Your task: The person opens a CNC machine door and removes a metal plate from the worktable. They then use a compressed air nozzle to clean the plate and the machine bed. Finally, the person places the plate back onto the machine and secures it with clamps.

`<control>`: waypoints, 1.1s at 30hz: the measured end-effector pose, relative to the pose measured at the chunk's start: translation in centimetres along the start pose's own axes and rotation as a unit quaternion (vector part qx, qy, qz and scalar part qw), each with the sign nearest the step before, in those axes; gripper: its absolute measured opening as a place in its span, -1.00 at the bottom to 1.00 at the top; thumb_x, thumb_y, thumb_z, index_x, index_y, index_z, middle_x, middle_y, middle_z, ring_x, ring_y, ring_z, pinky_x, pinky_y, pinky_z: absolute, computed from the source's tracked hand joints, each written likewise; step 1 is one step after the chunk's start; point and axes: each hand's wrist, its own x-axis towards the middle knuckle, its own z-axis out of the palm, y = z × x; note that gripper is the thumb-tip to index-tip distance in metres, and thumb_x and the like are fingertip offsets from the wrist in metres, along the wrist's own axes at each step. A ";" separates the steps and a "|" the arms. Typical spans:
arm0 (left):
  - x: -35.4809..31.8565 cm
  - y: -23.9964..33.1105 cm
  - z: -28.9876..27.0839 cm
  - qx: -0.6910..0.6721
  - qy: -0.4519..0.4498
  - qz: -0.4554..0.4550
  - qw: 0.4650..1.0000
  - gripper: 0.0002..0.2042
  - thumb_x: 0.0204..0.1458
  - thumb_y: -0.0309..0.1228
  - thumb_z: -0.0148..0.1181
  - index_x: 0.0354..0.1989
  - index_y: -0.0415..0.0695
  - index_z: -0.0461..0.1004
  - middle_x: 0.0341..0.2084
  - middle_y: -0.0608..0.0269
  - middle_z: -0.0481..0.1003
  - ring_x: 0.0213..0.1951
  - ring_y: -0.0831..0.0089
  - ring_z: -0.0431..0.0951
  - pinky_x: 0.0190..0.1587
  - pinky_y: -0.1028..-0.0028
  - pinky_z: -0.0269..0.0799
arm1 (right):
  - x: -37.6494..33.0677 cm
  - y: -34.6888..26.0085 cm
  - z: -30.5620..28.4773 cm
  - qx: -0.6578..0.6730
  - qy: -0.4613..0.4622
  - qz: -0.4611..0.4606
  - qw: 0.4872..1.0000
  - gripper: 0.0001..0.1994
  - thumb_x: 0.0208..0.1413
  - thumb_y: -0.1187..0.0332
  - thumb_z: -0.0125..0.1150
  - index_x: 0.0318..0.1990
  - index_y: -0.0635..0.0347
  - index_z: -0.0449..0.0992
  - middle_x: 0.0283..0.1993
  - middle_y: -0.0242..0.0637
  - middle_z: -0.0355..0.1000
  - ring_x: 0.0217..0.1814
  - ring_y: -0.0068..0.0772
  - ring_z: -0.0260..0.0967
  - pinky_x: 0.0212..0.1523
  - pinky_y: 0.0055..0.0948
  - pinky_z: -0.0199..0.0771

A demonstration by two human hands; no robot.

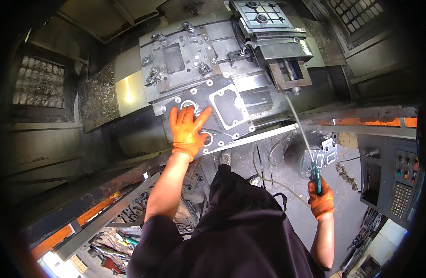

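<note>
My left hand (188,132), in an orange glove, lies flat with its fingers spread on a dark metal plate (216,121). The plate has a large rectangular cutout, round holes and bright bosses along its edges; my palm and fingers hide part of its left side. My right hand (321,200), also gloved in orange, is closed around the teal handle of an air blow gun (316,173). Its long thin nozzle reaches up and left, the tip near the front of a machine vise (289,74). A thin hose runs across the floor toward my right hand.
Behind the plate sits a fixture plate (174,62) with several clamps. Another machined plate (261,15) rests on the vise. A machine control panel (402,180) stands at right, and a round drum (301,162) bearing similar plates is nearer. Metal parts lie at lower left.
</note>
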 end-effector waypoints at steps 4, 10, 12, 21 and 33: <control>-0.7 1.2 1.6 -0.129 0.084 -0.169 0.973 -0.24 -0.38 -0.54 0.39 0.23 0.01 0.54 -0.14 0.05 0.51 -0.09 0.13 0.50 0.11 0.20 0.41 | -0.7 0.3 0.9 0.120 0.020 0.016 0.992 -0.69 0.29 0.27 0.25 0.11 0.17 0.56 -0.44 -0.55 0.32 -0.51 -0.70 0.16 -0.56 -0.55 0.24; -0.3 3.6 -0.2 -0.861 0.118 -0.246 0.430 -0.36 -0.03 -0.60 0.33 0.32 -0.04 0.45 -0.06 0.20 0.54 -0.15 0.34 0.56 0.02 0.38 0.51 | -1.2 0.9 2.4 0.160 0.022 -0.017 0.987 -0.73 0.29 0.24 0.23 0.03 0.18 0.56 -0.43 -0.54 0.34 -0.54 -0.70 0.17 -0.59 -0.55 0.22; -0.3 3.2 0.1 -0.892 0.133 -0.193 0.387 -0.37 -0.02 -0.57 0.32 0.33 -0.04 0.44 -0.04 0.20 0.53 -0.12 0.33 0.55 0.04 0.36 0.50 | -1.5 1.7 2.7 0.170 0.023 -0.029 0.985 -0.72 0.29 0.23 0.23 0.04 0.18 0.57 -0.43 -0.54 0.34 -0.54 -0.69 0.18 -0.59 -0.55 0.22; -1.0 3.4 0.4 -0.920 0.163 -0.129 0.331 -0.40 0.05 -0.44 0.27 0.36 -0.03 0.40 0.06 0.19 0.48 -0.02 0.28 0.51 0.13 0.27 0.43 | -1.4 0.7 3.3 0.166 0.028 -0.009 0.986 -0.67 0.29 0.15 0.26 0.06 0.18 0.58 -0.42 -0.52 0.34 -0.56 -0.68 0.15 -0.62 -0.54 0.19; -0.8 3.3 0.2 -0.928 0.173 -0.105 0.312 -0.41 0.14 -0.26 0.21 0.39 -0.03 0.34 0.18 0.17 0.42 0.12 0.21 0.45 0.24 0.15 0.35 | -0.8 1.5 3.9 0.145 0.029 -0.045 0.988 -0.63 0.29 0.09 0.26 0.06 0.19 0.58 -0.45 -0.49 0.37 -0.58 -0.67 0.21 -0.63 -0.51 0.26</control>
